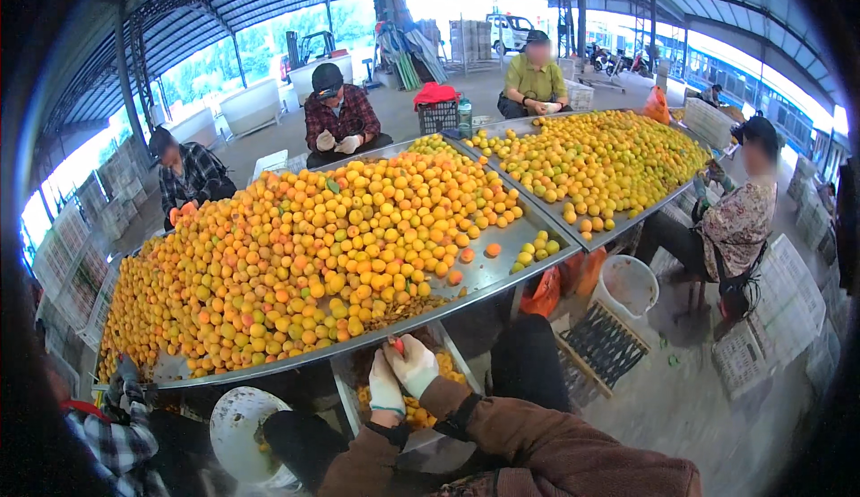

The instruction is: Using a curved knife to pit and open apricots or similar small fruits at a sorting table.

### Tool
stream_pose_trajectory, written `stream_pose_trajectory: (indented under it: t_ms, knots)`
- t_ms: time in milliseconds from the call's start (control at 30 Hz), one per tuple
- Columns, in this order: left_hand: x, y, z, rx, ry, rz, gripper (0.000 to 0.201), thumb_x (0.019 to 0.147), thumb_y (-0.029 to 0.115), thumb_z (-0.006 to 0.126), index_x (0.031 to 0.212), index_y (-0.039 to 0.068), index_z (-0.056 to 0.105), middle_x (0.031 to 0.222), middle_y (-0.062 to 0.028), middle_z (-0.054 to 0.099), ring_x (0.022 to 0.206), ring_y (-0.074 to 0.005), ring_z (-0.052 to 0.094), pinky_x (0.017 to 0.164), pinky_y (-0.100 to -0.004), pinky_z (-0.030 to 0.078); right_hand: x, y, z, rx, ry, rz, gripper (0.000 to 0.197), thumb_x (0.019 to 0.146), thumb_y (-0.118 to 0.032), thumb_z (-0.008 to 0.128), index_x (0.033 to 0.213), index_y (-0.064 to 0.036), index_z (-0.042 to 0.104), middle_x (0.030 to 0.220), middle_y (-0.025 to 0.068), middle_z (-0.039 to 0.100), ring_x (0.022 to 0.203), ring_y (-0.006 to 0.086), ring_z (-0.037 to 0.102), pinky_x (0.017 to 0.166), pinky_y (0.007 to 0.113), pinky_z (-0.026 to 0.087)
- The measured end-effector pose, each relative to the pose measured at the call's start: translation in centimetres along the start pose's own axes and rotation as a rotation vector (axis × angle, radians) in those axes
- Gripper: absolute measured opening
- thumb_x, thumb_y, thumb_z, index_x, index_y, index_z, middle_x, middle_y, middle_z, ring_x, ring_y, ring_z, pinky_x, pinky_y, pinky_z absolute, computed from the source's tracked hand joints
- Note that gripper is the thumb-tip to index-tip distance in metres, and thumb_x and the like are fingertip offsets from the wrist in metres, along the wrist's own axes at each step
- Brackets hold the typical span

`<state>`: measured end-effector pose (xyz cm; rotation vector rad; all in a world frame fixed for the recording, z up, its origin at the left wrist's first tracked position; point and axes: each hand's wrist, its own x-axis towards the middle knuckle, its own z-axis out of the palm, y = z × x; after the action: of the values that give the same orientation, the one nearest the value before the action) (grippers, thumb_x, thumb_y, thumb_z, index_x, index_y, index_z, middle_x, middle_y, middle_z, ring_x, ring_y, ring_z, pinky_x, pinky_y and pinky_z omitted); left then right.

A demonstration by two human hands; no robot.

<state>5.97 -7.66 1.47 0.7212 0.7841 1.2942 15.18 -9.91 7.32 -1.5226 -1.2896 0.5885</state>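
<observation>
My left hand [385, 391] and my right hand [415, 368], both in white gloves, are close together just below the near edge of the metal table [488, 273]. Their fingers close around a small red thing [395, 345] at the fingertips, too small to make out. Beneath them is a pale crate [344, 388] with orange-yellow apricots [417, 414] inside; my hands and forearms cover part of it. Beyond the table edge spreads a large heap of apricots [296, 246], with a few reddish ones lying apart on the bare metal.
A dirty white bucket [235, 421] stands at my left; another white bucket [628, 285] and a black woven seat [605, 345] are at right. An orange-red bag [542, 295] hangs under the table. Several other people work around both tables, one with a gloved hand [128, 370] at near left.
</observation>
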Motion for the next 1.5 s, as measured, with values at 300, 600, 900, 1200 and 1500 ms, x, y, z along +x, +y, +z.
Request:
stream_pose_trajectory:
  t_ms: [300,600,900,1200,1500]
  knots:
    - [-4.2,3.5,2.8,0.358,-0.075,-0.069,0.057,0.103,0.048,0.037,0.134,0.003,0.049,0.120,-0.0100,0.063,0.109,-0.0222,0.060,0.093,-0.0328,0.047,-0.3,-0.5,-1.6,-0.012,0.011,0.044,0.034,0.090,-0.039,0.059,0.086,-0.0047,0.058,0.085,0.0223,0.062,0.087,0.0439,0.060,0.071,0.047,0.048]
    - [-1.4,2.1,0.8,0.556,0.093,-0.070,0.045,0.104,0.035,0.039,0.136,0.004,0.048,0.122,-0.0122,0.062,0.109,-0.0215,0.061,0.091,-0.0346,0.048,-0.2,-1.8,-1.2,-0.041,-0.047,-0.057,0.026,0.088,-0.034,0.061,0.087,-0.0077,0.060,0.083,0.0216,0.063,0.085,0.0432,0.061,0.070,0.048,0.049]
    - [2.2,5.6,0.5,-0.134,0.020,-0.705,0.031,0.099,0.045,0.039,0.098,0.019,0.057,0.079,0.0031,0.059,0.057,-0.0158,0.053,0.043,-0.0288,0.038,4.6,-2.0,-1.2,-0.154,-0.152,-0.379,0.025,0.083,-0.027,0.067,0.087,-0.0042,0.057,0.079,0.0206,0.060,0.076,0.0424,0.061,0.064,0.046,0.049]
    - [5.0,2.0,-1.1,0.238,0.009,0.187,0.034,0.103,0.031,0.042,0.119,0.005,0.057,0.111,-0.0073,0.062,0.100,-0.0200,0.060,0.086,-0.0341,0.049,7.6,-1.3,1.7,-0.085,-0.200,-0.150,0.028,0.084,-0.029,0.062,0.096,-0.0043,0.058,0.090,0.0220,0.062,0.085,0.0440,0.060,0.072,0.047,0.050]
    - [3.1,4.5,-1.7,-0.327,0.044,-0.563,0.038,0.103,0.031,0.038,0.130,0.008,0.051,0.123,-0.0074,0.059,0.111,-0.0219,0.058,0.096,-0.0365,0.048,7.3,0.4,1.7,-0.078,-0.250,-0.415,0.024,0.074,-0.017,0.071,0.088,-0.0046,0.057,0.081,0.0162,0.056,0.075,0.0395,0.058,0.063,0.045,0.048]
